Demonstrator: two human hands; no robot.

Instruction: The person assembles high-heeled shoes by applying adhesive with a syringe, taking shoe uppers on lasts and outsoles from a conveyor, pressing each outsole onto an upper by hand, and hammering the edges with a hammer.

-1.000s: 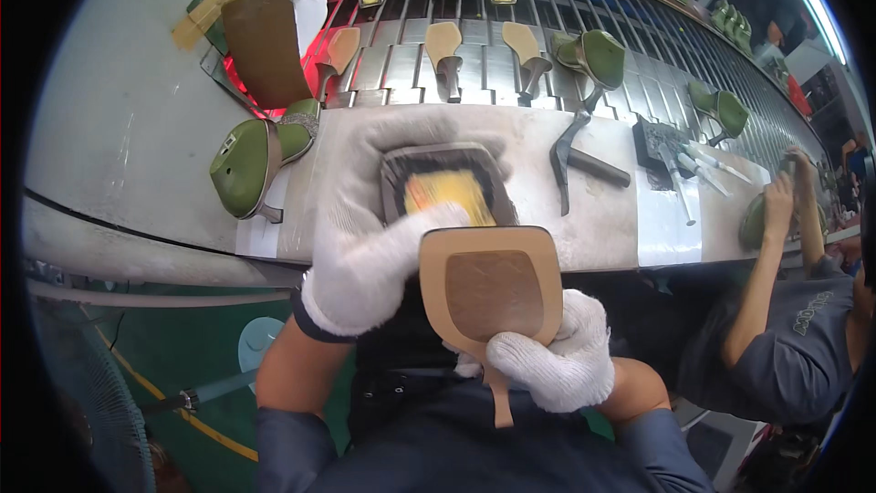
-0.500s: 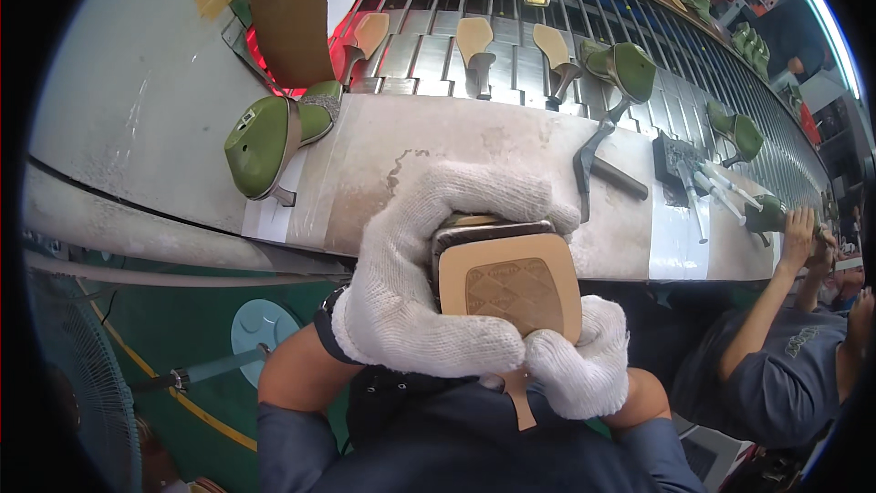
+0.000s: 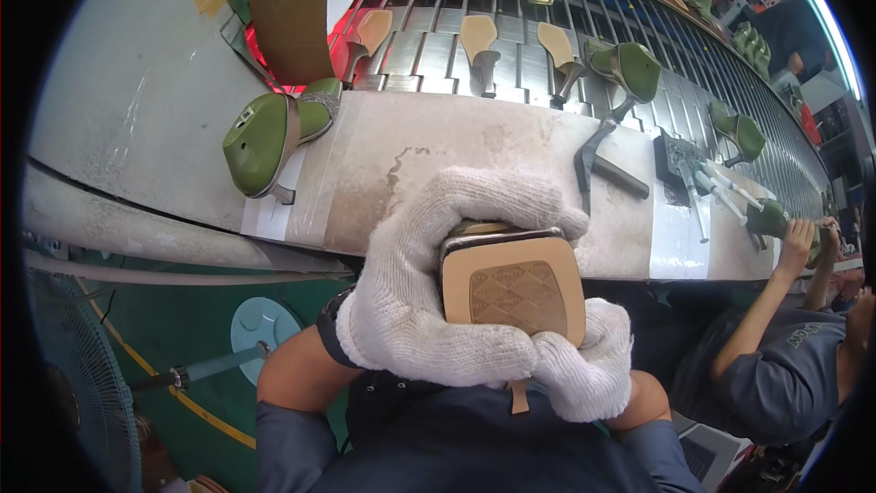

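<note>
Above my lap, at the bench's near edge, a tan shoe sole (image 3: 518, 290) with a darker patterned panel faces up. Beneath it shows the dark, shiny edge of a shoe (image 3: 467, 237). My left hand (image 3: 401, 315), in a white knitted glove, is closed around the shoe, with fingers along the far edge and thumb across the near side. At the sole's near right edge, my gloved right hand (image 3: 589, 372) is closed, fingers pressed in against it beside the left thumb. A narrow tan tail (image 3: 519, 397) of the sole hangs below the hands. The shoe's underside is hidden.
A hammer (image 3: 610, 169) lies on the bench (image 3: 365, 183). Left stands a shoe on a green last (image 3: 265, 141). Heeled tan soles (image 3: 478, 41) rest on the conveyor (image 3: 511, 64). Syringes (image 3: 721, 187) lean in a dark block. At right, a co-worker's hand (image 3: 798, 242) holds another green last.
Both hands and the shoe have shifted slightly right. Less of the sole's tail shows below my hands, and its patterned face is tilted a little differently.
</note>
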